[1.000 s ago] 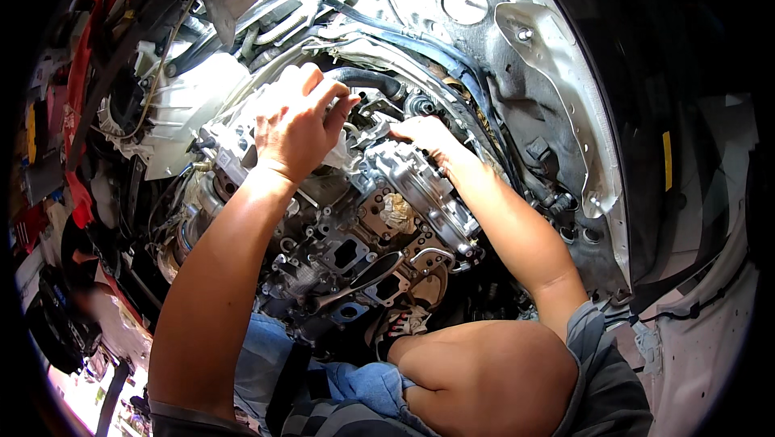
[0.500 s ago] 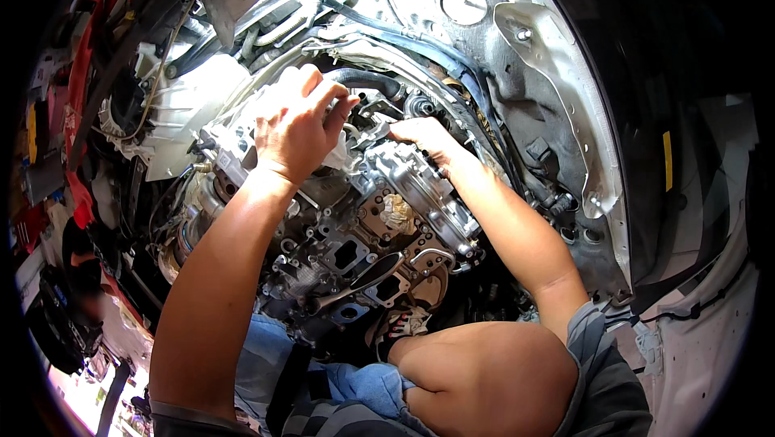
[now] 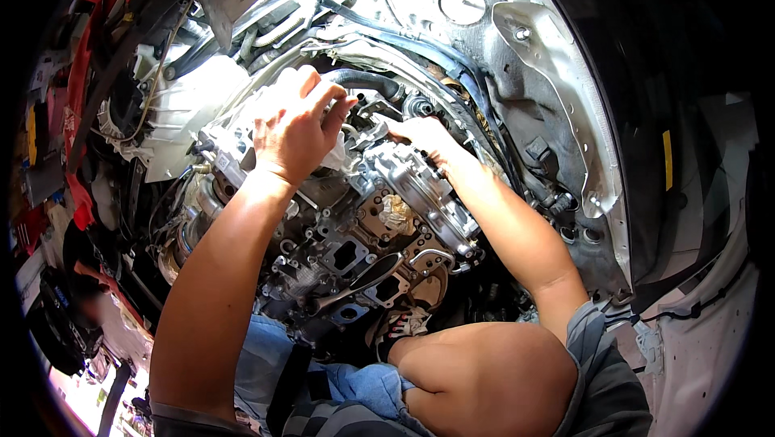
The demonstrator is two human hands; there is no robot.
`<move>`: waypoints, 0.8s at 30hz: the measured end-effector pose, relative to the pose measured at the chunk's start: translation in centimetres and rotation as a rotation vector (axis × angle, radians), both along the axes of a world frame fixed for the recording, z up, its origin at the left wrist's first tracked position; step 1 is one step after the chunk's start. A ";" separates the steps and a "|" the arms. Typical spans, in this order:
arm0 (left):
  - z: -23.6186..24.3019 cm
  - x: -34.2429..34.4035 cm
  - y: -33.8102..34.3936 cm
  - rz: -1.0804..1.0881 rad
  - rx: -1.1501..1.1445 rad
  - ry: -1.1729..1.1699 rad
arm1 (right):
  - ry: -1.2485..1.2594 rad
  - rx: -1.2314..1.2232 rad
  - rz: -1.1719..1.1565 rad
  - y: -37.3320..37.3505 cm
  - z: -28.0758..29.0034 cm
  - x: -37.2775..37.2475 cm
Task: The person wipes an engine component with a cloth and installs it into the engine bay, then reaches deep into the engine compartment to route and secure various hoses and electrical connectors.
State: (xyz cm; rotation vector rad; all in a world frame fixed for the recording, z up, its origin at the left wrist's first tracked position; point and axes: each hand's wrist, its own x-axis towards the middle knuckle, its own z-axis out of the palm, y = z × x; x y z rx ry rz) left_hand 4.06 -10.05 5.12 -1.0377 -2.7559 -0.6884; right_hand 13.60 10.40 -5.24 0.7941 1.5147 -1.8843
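Note:
A partly stripped engine (image 3: 343, 235) lies in the bay in front of me, with open ports and bare metal faces. Over its far left part my left hand (image 3: 295, 130) is raised, its fingers curled in and the thumb close to the index finger; anything between them is hidden. My right hand (image 3: 424, 136) reaches to the far end of the silvery ribbed casing (image 3: 416, 182), its fingertips closed at a small grey metal part (image 3: 371, 134). White crumpled material (image 3: 335, 156) shows below my left hand. A pale wad (image 3: 396, 212) sits in an opening of the engine.
A black hose (image 3: 363, 79) and blue-grey wrapped lines (image 3: 428, 45) curve behind the engine. On the right is the body panel with a metal bracket (image 3: 565, 106). A white plastic piece (image 3: 190, 102) lies at left. My bent knee (image 3: 492, 372) and shoe (image 3: 404, 320) are close to the engine.
The fingers of my right hand have shifted slightly at the far end of the casing, with the knuckles bent a little more. My left hand has hardly moved.

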 end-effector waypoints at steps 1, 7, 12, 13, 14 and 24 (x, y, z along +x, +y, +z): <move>0.0 0.0 0.0 0.003 -0.002 -0.006 | -0.049 0.039 0.014 -0.2 0.4 -0.3; 0.2 0.0 0.1 0.006 -0.004 -0.008 | 0.072 -0.067 -0.011 0.4 -0.5 0.6; 0.1 0.1 0.1 0.008 0.005 -0.021 | 0.046 0.072 0.030 0.1 0.4 0.2; 0.1 0.1 0.2 0.008 0.010 -0.020 | 0.097 0.020 -0.005 0.3 -0.5 0.7; 0.1 0.1 0.3 0.008 0.007 -0.021 | 0.148 -0.033 -0.041 0.7 -1.3 1.1; 0.1 0.1 0.2 0.006 -0.007 -0.026 | 0.153 -0.103 -0.017 1.0 -1.8 1.1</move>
